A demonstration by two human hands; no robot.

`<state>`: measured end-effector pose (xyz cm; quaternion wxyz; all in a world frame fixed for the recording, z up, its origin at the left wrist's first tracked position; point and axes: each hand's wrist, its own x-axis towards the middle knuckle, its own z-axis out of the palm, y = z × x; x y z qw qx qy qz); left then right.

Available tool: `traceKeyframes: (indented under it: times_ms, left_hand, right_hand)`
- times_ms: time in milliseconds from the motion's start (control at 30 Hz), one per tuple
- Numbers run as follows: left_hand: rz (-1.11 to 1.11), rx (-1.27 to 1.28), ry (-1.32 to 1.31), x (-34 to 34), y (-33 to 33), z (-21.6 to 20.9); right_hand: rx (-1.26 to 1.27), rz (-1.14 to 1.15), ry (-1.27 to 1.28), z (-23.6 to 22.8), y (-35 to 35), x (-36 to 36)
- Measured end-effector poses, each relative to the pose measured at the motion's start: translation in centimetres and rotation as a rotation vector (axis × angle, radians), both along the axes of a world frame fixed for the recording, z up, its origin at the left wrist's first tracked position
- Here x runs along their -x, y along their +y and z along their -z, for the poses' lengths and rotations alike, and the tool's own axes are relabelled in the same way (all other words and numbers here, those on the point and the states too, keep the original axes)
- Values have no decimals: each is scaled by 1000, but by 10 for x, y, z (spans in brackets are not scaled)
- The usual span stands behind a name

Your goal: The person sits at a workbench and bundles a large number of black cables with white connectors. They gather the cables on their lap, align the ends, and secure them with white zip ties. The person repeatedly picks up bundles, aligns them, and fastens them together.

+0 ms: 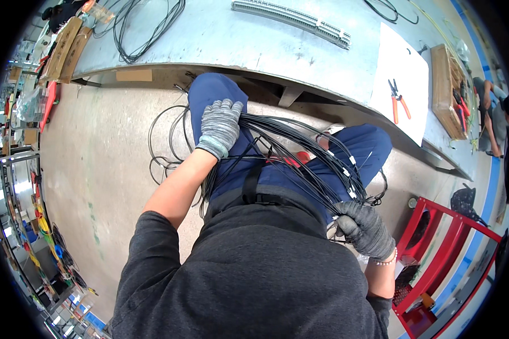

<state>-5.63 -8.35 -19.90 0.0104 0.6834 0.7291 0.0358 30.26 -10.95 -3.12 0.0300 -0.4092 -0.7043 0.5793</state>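
Observation:
A bundle of thin black cables [300,133] lies in loops across my lap, with several small white tags [352,160] along its right part. My left hand [220,127], in a grey knit glove, is over my left knee, its fingers bent round the bundle where the cables emerge beside it; the fingertips are partly hidden. Low by my right thigh, my right hand [367,229], gloved in darker grey, is closed on the cable ends near a white tag. Looser loops hang beside my left leg.
Ahead stands a grey workbench [209,39] with a coil of black cable [133,34], a long terminal strip [291,21], a white sheet [387,73], orange-handled pliers [398,101] and a wooden tool box [448,93]. A red metal frame [435,254] stands right; shelving lines the left.

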Motion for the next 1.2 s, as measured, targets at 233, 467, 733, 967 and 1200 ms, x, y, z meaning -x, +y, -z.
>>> traceKeyframes:
  times_ms: [233, 467, 733, 967, 1200]
  left_hand:
    - [-56, 24, -421, 4, -2, -22]
    - [18, 232, -339, 19, 7, -20]
    - [154, 374, 4, 13, 19, -15]
    - [152, 369, -244, 19, 17, -33]
    - [-171, 635, -1029, 34, 24, -34]
  right_hand:
    - [224, 141, -47, 25, -19, -5]
    - [288, 20, 79, 22, -16, -20]
    - [183, 30, 137, 30, -22, -18]
    - [251, 150, 83, 34, -24, -18]
    - [366, 165, 117, 41, -27, -18]
